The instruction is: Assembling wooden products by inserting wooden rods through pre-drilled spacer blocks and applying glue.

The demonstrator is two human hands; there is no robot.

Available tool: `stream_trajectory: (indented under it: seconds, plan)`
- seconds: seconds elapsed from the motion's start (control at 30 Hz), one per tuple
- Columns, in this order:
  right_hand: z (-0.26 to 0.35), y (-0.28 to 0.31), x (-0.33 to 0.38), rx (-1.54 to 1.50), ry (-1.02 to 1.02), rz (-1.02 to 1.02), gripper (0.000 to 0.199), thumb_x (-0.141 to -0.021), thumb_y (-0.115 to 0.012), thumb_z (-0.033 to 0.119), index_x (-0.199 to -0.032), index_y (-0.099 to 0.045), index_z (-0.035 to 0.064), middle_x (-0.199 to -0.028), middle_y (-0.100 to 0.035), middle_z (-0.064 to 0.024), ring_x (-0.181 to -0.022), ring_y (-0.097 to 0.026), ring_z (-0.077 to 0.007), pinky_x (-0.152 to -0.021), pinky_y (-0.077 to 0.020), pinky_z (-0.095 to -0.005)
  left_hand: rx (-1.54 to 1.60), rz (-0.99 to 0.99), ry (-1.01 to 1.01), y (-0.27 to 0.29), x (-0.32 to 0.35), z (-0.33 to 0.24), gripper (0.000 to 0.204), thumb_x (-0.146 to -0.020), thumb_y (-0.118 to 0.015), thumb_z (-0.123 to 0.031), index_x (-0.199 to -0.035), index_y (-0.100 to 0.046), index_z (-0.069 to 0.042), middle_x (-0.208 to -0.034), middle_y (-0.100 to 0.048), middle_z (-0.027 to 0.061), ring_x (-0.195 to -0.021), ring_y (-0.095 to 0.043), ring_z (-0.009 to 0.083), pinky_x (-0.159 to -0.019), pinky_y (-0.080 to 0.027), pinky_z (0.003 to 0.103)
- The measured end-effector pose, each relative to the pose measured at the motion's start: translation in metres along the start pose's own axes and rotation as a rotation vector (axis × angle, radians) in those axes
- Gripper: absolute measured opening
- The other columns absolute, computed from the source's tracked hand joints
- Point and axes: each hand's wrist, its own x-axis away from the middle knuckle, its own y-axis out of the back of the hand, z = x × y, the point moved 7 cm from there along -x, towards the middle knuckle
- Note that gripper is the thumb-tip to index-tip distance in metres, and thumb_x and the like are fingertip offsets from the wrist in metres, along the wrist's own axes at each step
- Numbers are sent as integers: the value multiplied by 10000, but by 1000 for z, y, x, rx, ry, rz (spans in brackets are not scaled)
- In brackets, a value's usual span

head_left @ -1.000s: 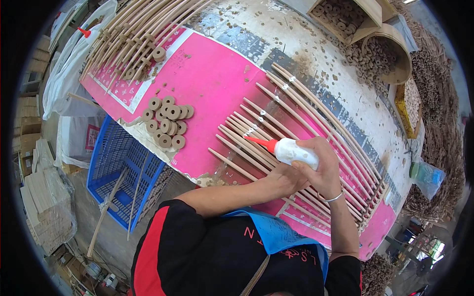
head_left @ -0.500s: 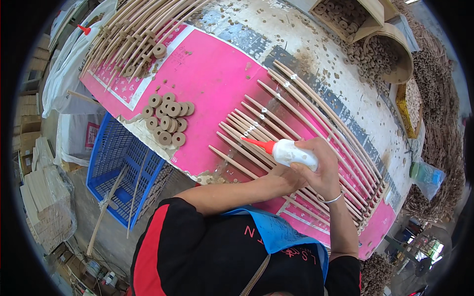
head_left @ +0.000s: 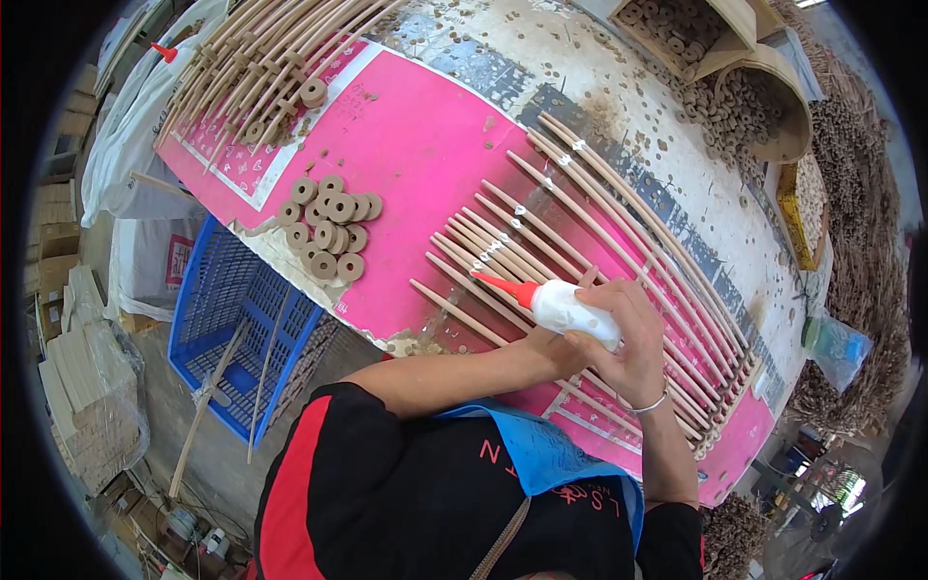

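Right hand [head_left: 628,338]: fingers wrapped round white bottle [head_left: 570,311]; left hand [head_left: 555,352]: fingers mostly hidden, cannot tell

My right hand [head_left: 633,338] covers the base of the white bottle [head_left: 570,309]; together they hide most fingers of my left hand [head_left: 553,354]. Under my hands, several rods [head_left: 459,313] lose their middles. Whether the red nozzle [head_left: 507,286] touches one, I can't tell. Beyond my left hand, a rod bundle [head_left: 275,75] runs off the top edge.
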Motion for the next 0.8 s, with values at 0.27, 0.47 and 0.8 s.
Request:
stream_trajectory:
  seconds: [0.27,0.47,0.8]
  plan:
    - [0,-6,0,38,16,-4,492,-731,-933,185,-1172,-743,79,-1061,-706,-128,-941,-670,-355,-806,-536,-448,-25,26,-23,-14,0,2,450,-1016,-585,-353,-1449,-618,-234,-1489,-614,47,-1453,-523,337,-1316,-167,739]
    - [2,2,3,-23,11,-39,493,-729,-932,171,-1174,-743,79,-1044,-712,-125,-925,-671,-353,-793,-540,-439,32,-173,-50,5,-1,-1,446,-1008,-604,-354,-1434,-622,-221,-1495,-615,57,-1533,-451,394,-1309,-168,744]
    - [0,-12,7,-22,-22,10,489,-733,-928,194,-1180,-751,101,-1083,-726,-112,-1005,-684,-341,-886,-515,-448,-47,-5,-58,12,10,-7,499,-994,-647,-365,-1475,-623,-234,-1574,-569,94,-1562,-415,403,-1305,-188,723]
